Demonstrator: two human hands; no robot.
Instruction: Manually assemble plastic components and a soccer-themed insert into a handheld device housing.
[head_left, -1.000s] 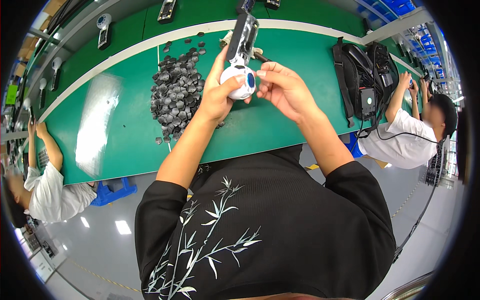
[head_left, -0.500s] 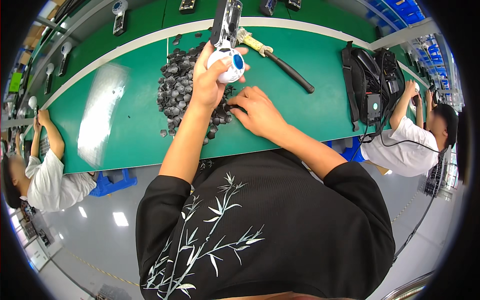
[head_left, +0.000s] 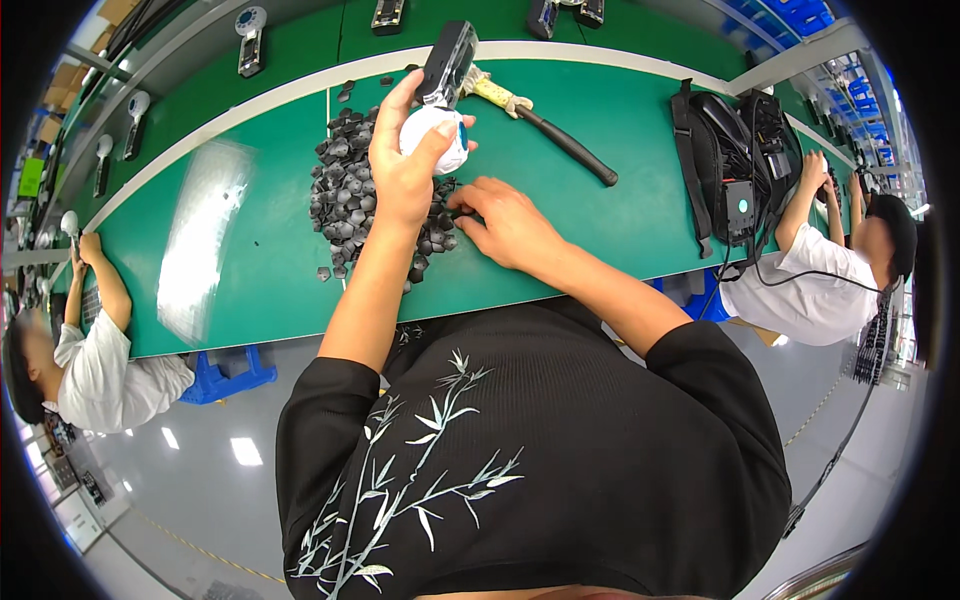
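My left hand (head_left: 398,188) is closed around a white round-headed device (head_left: 436,143) with a dark, partly see-through handle (head_left: 449,65) pointing up and away. Its thumb lies across the white head, and only a sliver of the blue disc shows. Below and to the left spreads a heap of small black pentagon-shaped pieces (head_left: 345,190), partly covered by my left forearm. At the heap's right edge, my right hand (head_left: 512,228) is curled, thumb and forefinger pinched on a small black piece that is mostly hidden by the fingertips.
Behind the heap lies a black-handled hammer (head_left: 568,146) with a yellowish wrapped head. A black backpack (head_left: 722,165) with cables stands at right. Clear plastic sheeting (head_left: 205,240) covers the table's left part. Similar devices (head_left: 251,45) line the far side. Co-workers sit left and right.
My left hand has turned the device, so its blue disc now faces mostly away and the handle leans more to the right. My right hand stays at the heap's edge.
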